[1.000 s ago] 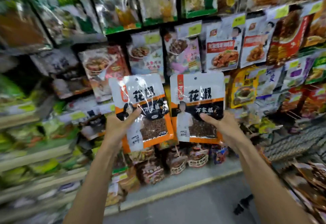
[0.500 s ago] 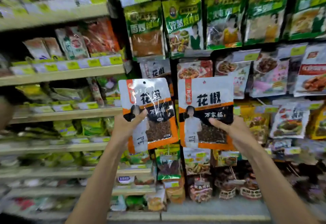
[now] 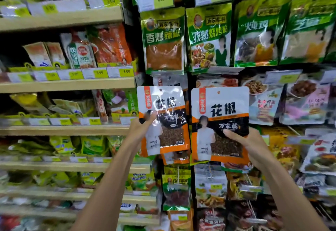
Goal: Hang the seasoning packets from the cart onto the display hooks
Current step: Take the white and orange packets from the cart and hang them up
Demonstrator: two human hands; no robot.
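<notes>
- Head view, position: left hand (image 3: 140, 129) pinches the left packet (image 3: 163, 120) at its left edge; right hand (image 3: 251, 145) grips the right packet (image 3: 220, 123) low on its right side, thumb across the front. Both are held side by side, near the hung stock (image 3: 263, 101).
- Orientation: packets upright, long axis vertical, punched hole (image 3: 218, 92) uppermost, print facing the person.
- Risk, judged: no free hook visible; low grips may let floppy tops fold and miss it.
</notes>
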